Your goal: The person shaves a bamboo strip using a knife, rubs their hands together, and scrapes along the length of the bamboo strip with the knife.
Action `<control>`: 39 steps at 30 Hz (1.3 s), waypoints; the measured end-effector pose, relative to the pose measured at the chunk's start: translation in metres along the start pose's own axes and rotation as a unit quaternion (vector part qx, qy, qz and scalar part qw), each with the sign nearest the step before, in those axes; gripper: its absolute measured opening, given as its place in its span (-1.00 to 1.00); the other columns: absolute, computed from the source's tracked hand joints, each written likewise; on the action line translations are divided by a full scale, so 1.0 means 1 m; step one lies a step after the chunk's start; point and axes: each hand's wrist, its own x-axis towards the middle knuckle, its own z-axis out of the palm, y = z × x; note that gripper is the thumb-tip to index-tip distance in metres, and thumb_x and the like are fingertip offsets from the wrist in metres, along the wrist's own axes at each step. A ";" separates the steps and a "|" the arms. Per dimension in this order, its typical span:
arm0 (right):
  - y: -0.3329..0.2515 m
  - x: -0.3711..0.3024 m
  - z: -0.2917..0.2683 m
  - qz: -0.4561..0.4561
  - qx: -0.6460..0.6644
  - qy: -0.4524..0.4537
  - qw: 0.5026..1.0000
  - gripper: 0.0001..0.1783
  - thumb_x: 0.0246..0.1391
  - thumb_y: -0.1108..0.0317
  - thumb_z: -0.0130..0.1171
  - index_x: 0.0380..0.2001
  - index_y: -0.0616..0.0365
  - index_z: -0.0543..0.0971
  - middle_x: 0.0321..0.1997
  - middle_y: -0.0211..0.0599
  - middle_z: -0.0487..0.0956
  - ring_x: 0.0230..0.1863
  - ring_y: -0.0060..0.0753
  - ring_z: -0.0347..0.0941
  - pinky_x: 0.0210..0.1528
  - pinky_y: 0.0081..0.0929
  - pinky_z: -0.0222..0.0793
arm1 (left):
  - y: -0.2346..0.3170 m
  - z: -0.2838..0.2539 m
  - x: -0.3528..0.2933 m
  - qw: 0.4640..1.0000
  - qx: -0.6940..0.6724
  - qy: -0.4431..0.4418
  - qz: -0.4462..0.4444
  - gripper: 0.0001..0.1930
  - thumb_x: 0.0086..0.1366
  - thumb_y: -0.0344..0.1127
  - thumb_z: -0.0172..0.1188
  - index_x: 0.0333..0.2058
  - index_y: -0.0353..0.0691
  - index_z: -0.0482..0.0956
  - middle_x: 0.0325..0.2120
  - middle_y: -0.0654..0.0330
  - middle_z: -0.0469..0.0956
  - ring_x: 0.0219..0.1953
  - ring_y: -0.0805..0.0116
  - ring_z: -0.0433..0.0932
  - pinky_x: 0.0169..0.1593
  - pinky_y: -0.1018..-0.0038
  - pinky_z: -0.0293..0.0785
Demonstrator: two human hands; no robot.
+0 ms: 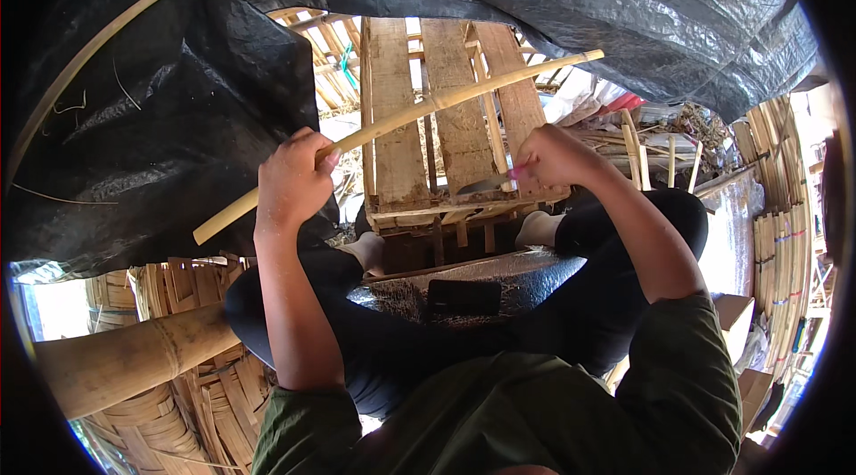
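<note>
Black tarp (169, 145) hangs at the left and across the far side, framing a wooden desk (397, 167) made of 3 rough planks (446, 56) with gaps between them. Split bamboo (780, 243) lines the right edge, and a thick pole (134, 359) lies at lower left. Both forearms (299, 310) reach forward, the left almost straight ahead, the right slanting inward from a bent elbow. Of the 2 hands, the left hand (296, 173) is closed round a bamboo strip (437, 102), nearer its lower-left end; the right hand (551, 158) grips a knife (486, 183), its blade pointing left over the desk's near end, apart from the strip. Crossing over the planks, the strip has its long axis running aslant, its far tip pointing to the upper right.
</note>
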 end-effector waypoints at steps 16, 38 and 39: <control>0.007 0.030 0.014 0.152 -0.083 0.330 0.928 -0.84 0.12 0.25 0.44 -0.30 0.08 0.80 -0.49 -0.09 0.68 -0.45 -0.25 0.65 -0.34 -0.27 0.51 | 0.010 0.007 0.000 1.000 -0.012 0.003 -0.013 -0.93 0.30 -0.38 0.28 -0.26 -0.20 0.64 -0.31 0.15 0.62 -0.21 -0.01 0.64 -0.17 0.17 0.50; 0.006 0.038 -0.005 0.202 -0.126 0.225 0.945 -0.67 0.27 0.22 0.26 -0.37 0.35 0.65 -0.34 0.24 0.67 -0.25 0.30 0.65 -0.14 0.08 0.56 | 0.010 0.012 -0.013 0.998 -0.054 -0.013 0.014 -0.89 0.36 -0.35 0.24 -0.19 -0.22 0.64 -0.28 0.08 0.61 -0.18 -0.10 0.62 -0.15 0.15 0.50; 0.011 0.022 -0.016 0.171 -0.130 0.194 0.957 -0.68 0.26 0.23 0.27 -0.36 0.36 0.64 -0.33 0.24 0.67 -0.21 0.31 0.65 -0.09 0.08 0.53 | 0.010 0.014 -0.015 0.997 -0.073 -0.029 0.014 -0.88 0.37 -0.36 0.22 -0.18 -0.23 0.64 -0.27 0.07 0.61 -0.17 -0.11 0.61 -0.14 0.15 0.50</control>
